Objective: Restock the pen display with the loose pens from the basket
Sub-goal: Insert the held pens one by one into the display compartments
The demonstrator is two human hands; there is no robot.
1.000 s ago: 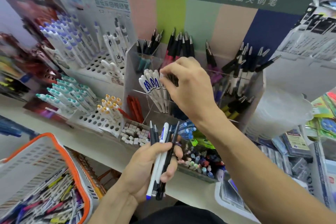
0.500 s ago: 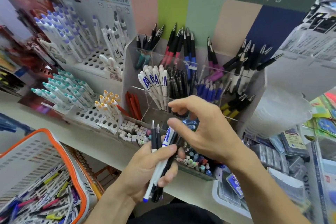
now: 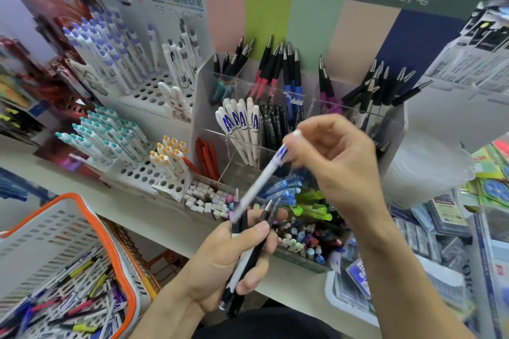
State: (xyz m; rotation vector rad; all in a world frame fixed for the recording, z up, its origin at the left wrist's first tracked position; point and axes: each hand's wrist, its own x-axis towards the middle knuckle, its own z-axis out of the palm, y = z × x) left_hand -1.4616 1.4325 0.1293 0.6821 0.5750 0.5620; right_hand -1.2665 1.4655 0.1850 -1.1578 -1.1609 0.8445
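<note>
My right hand [image 3: 341,162] pinches a white pen with blue lettering [image 3: 260,179], tilted with its cap end up, in front of the clear acrylic pen display [image 3: 201,107]. Below it, my left hand [image 3: 223,264] grips a small bunch of pens [image 3: 248,253], black and white ones. The display's compartments hold white pens with blue lettering [image 3: 241,129], black pens and dark-capped pens. The white basket with an orange rim [image 3: 91,217] sits at lower left with several loose pens [image 3: 63,308] in it.
Perforated white stands with teal-capped pens [image 3: 102,135] and purple-capped pens [image 3: 96,52] stand to the left on the shelf [image 3: 137,209]. A tray of small erasers [image 3: 206,198] and a bin of mixed pens [image 3: 305,234] lie in front. Packaged goods [image 3: 446,217] fill the right.
My right hand came down from the display to the bunch in my left hand, took the white pen with blue lettering out of it and lifted it up to the right.
</note>
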